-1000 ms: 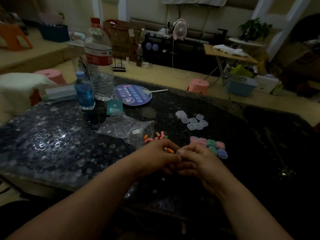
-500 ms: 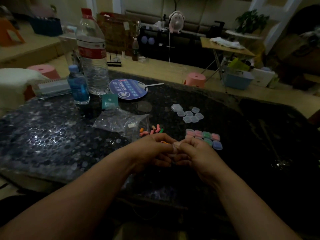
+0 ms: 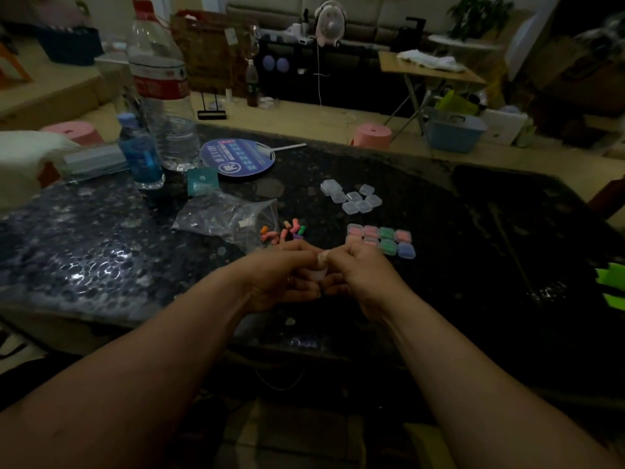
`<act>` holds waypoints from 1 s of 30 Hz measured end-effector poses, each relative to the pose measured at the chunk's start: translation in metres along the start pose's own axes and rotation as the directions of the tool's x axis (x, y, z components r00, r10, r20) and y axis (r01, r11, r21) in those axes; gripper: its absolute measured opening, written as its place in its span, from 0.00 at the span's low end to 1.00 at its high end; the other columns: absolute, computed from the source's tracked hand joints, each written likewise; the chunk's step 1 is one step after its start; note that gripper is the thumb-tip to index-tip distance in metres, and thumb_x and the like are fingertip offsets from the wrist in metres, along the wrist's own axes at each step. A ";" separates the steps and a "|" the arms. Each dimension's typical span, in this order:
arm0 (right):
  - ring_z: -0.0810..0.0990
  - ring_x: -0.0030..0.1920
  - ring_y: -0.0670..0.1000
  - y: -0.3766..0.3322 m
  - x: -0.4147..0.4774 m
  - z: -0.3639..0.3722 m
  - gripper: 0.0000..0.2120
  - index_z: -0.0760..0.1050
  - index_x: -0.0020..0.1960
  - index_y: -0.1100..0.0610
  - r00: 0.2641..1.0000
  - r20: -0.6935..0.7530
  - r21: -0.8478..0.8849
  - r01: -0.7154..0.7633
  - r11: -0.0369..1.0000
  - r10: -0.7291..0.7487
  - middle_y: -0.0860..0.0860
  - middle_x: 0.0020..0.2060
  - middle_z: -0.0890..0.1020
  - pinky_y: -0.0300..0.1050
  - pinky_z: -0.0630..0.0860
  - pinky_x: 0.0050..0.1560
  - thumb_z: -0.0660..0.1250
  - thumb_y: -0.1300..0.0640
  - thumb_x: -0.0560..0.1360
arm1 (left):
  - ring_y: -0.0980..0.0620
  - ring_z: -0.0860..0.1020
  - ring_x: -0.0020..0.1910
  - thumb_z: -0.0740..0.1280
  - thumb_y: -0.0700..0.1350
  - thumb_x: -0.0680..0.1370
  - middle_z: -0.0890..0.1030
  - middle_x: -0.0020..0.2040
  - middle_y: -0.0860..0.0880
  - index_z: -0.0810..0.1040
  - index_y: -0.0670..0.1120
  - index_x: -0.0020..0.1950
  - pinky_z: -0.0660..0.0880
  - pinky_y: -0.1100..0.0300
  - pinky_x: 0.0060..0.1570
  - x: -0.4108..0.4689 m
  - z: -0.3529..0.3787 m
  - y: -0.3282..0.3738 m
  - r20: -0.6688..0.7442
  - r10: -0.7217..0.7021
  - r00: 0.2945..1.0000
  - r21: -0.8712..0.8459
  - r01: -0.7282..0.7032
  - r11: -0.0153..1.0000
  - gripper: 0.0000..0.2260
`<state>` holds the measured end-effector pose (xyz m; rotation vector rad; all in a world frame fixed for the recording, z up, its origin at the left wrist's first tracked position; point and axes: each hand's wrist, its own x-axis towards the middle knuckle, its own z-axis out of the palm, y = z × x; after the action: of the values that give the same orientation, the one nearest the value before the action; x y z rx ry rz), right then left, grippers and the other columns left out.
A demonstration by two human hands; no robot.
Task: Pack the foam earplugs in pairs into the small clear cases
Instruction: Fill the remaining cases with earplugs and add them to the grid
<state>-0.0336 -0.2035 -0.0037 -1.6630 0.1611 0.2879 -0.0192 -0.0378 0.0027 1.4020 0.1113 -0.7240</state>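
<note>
Near the middle of the dark speckled table (image 3: 101,258), the 2 hands meet, fingertips touching. The left hand (image 3: 284,277) has its fingers curled under and around a small clear case (image 3: 319,273), and the right hand (image 3: 360,275) pinches the same case from the other side, thumb on top. What the case holds is hidden by the fingers.

Just beyond the left hand lie the loose foam earplugs (image 3: 284,232), a small heap of pink, orange, green and purple pieces, touching the open mouth of a crumpled clear plastic bag (image 3: 225,218) to their left. Just beyond the right hand sit the filled cases (image 3: 389,240) in 2 close rows showing pink, green and blue. Farther off is a loose cluster of empty clear cases (image 3: 351,198), well apart from the hands.

At far left stands a large water bottle (image 3: 159,86) with a red cap and a red label (its lettering too blurred to read), and a small blue bottle (image 3: 140,154) stands just in front of it. Right of them lies a round blue hand fan (image 3: 236,156) with white print and a logo, none legible, and a small teal square packet (image 3: 202,181) on its near side.
</note>
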 end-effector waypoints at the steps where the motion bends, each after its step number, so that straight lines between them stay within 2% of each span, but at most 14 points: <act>1: 0.83 0.35 0.54 0.001 -0.001 0.001 0.07 0.82 0.45 0.58 1.000 -0.015 0.001 -0.011 1.000 0.011 0.58 0.37 0.85 0.46 0.79 0.37 0.71 0.53 0.73 | 0.48 0.79 0.42 0.69 0.42 0.79 0.80 0.48 0.42 0.80 0.49 0.55 0.81 0.56 0.46 -0.001 0.002 -0.001 -0.025 -0.014 1.000 -0.021 0.014 1.000 0.06; 3: 0.82 0.35 0.54 0.001 -0.002 0.000 0.08 0.82 0.45 0.59 0.998 -0.060 0.044 -0.026 0.999 0.028 0.58 0.38 0.84 0.45 0.79 0.35 0.67 0.56 0.77 | 0.48 0.80 0.42 0.69 0.44 0.79 0.80 0.49 0.42 0.81 0.49 0.55 0.81 0.57 0.44 -0.004 0.004 -0.001 -0.068 -0.040 0.997 -0.092 0.033 0.995 0.06; 7: 0.81 0.39 0.54 0.001 -0.005 -0.005 0.10 0.82 0.54 0.62 0.998 -0.034 0.111 -0.045 0.993 0.049 0.59 0.42 0.83 0.47 0.78 0.38 0.64 0.59 0.81 | 0.50 0.83 0.39 0.68 0.44 0.79 0.83 0.43 0.44 0.81 0.47 0.59 0.82 0.57 0.40 -0.012 0.011 0.000 -0.114 -0.026 0.993 -0.133 0.011 0.991 0.09; 10: 0.85 0.42 0.55 0.001 -0.009 -0.007 0.09 0.83 0.56 0.59 0.999 -0.023 -0.013 -0.024 1.000 0.023 0.59 0.46 0.87 0.49 0.81 0.41 0.66 0.56 0.83 | 0.50 0.84 0.39 0.67 0.42 0.81 0.85 0.44 0.43 0.80 0.45 0.61 0.82 0.57 0.39 -0.019 0.017 -0.003 -0.164 -0.005 0.986 -0.106 -0.013 0.994 0.10; 12: 0.87 0.44 0.54 0.002 -0.011 -0.009 0.05 0.83 0.56 0.53 1.000 0.007 -0.166 0.000 0.986 0.001 0.55 0.47 0.88 0.45 0.84 0.42 0.69 0.55 0.83 | 0.51 0.85 0.36 0.66 0.41 0.81 0.85 0.41 0.44 0.80 0.43 0.58 0.82 0.58 0.37 -0.021 0.019 -0.007 -0.161 -0.018 0.987 -0.066 0.007 0.998 0.07; 14: 0.88 0.44 0.52 0.003 -0.011 -0.008 0.05 0.83 0.57 0.53 0.999 0.032 -0.239 0.010 0.971 -0.002 0.54 0.46 0.88 0.43 0.84 0.40 0.70 0.59 0.82 | 0.51 0.84 0.35 0.65 0.37 0.81 0.84 0.39 0.43 0.80 0.41 0.53 0.83 0.56 0.38 -0.026 0.019 -0.007 -0.156 -0.026 0.987 -0.012 0.024 1.000 0.04; 16: 0.86 0.39 0.53 0.006 -0.010 -0.008 0.07 0.83 0.55 0.57 1.000 0.016 -0.248 -0.019 0.969 0.024 0.60 0.45 0.88 0.44 0.84 0.40 0.68 0.64 0.81 | 0.50 0.82 0.36 0.63 0.32 0.80 0.82 0.40 0.42 0.79 0.39 0.51 0.83 0.55 0.38 -0.030 0.019 -0.013 -0.146 -0.013 0.989 0.019 0.016 1.000 0.06; 18: 0.84 0.37 0.52 0.006 -0.012 -0.009 0.09 0.84 0.55 0.59 0.998 0.016 -0.225 -0.054 0.973 0.060 0.63 0.47 0.88 0.42 0.82 0.37 0.66 0.67 0.80 | 0.50 0.82 0.38 0.63 0.29 0.79 0.81 0.43 0.41 0.78 0.39 0.55 0.81 0.56 0.37 -0.031 0.016 -0.024 -0.122 -0.028 0.992 -0.001 0.028 1.000 0.09; 20: 0.83 0.39 0.51 0.005 -0.011 -0.010 0.09 0.84 0.56 0.59 0.995 0.049 -0.214 -0.069 0.974 0.082 0.62 0.49 0.88 0.38 0.81 0.35 0.66 0.67 0.82 | 0.49 0.82 0.40 0.62 0.27 0.78 0.82 0.46 0.41 0.78 0.40 0.58 0.81 0.57 0.39 -0.028 0.011 -0.034 -0.095 -0.048 0.994 -0.032 0.045 0.998 0.13; 22: 0.84 0.44 0.48 0.003 -0.006 -0.009 0.09 0.85 0.57 0.56 0.992 0.104 -0.246 -0.040 0.968 0.068 0.55 0.50 0.89 0.34 0.79 0.36 0.68 0.64 0.82 | 0.50 0.79 0.37 0.60 0.27 0.79 0.82 0.47 0.40 0.77 0.40 0.59 0.78 0.59 0.36 -0.022 0.003 -0.039 -0.061 -0.065 0.996 -0.025 0.064 0.998 0.14; 24: 0.85 0.46 0.43 0.005 0.001 -0.006 0.08 0.86 0.57 0.53 0.986 0.158 -0.309 0.003 0.951 0.048 0.49 0.49 0.89 0.31 0.78 0.37 0.70 0.62 0.82 | 0.52 0.76 0.33 0.59 0.30 0.79 0.81 0.43 0.41 0.77 0.41 0.60 0.73 0.60 0.32 -0.016 0.000 -0.041 -0.024 -0.100 0.995 -0.021 0.100 0.995 0.14; 26: 0.84 0.43 0.40 0.007 0.007 0.000 0.08 0.87 0.56 0.53 0.986 0.163 -0.350 0.020 0.936 0.040 0.49 0.48 0.89 0.29 0.77 0.38 0.72 0.62 0.81 | 0.53 0.72 0.30 0.61 0.39 0.80 0.78 0.37 0.45 0.77 0.44 0.53 0.68 0.61 0.30 -0.012 0.001 -0.039 -0.032 -0.163 0.986 -0.017 0.162 0.987 0.06; 27: 0.84 0.42 0.40 0.008 0.010 0.002 0.08 0.87 0.56 0.53 0.987 0.154 -0.363 0.022 0.932 0.037 0.49 0.48 0.89 0.28 0.77 0.38 0.72 0.62 0.81 | 0.53 0.69 0.29 0.62 0.45 0.80 0.75 0.35 0.46 0.76 0.46 0.49 0.65 0.61 0.28 -0.009 0.002 -0.037 -0.040 -0.198 0.979 -0.044 0.197 0.979 0.05; 30: 0.84 0.42 0.43 0.004 0.020 0.005 0.06 0.87 0.54 0.51 0.985 0.170 -0.351 0.045 0.935 0.016 0.49 0.47 0.89 0.34 0.78 0.39 0.71 0.57 0.83 | 0.52 0.64 0.26 0.60 0.57 0.82 0.70 0.30 0.47 0.76 0.49 0.43 0.57 0.62 0.27 -0.002 -0.002 -0.031 -0.137 -0.204 0.969 -0.254 0.164 0.953 0.15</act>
<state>-0.0161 -0.1974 -0.0135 -1.9856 -0.0360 0.4683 -0.0368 -0.0350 -0.0230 1.2252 0.4498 -0.7231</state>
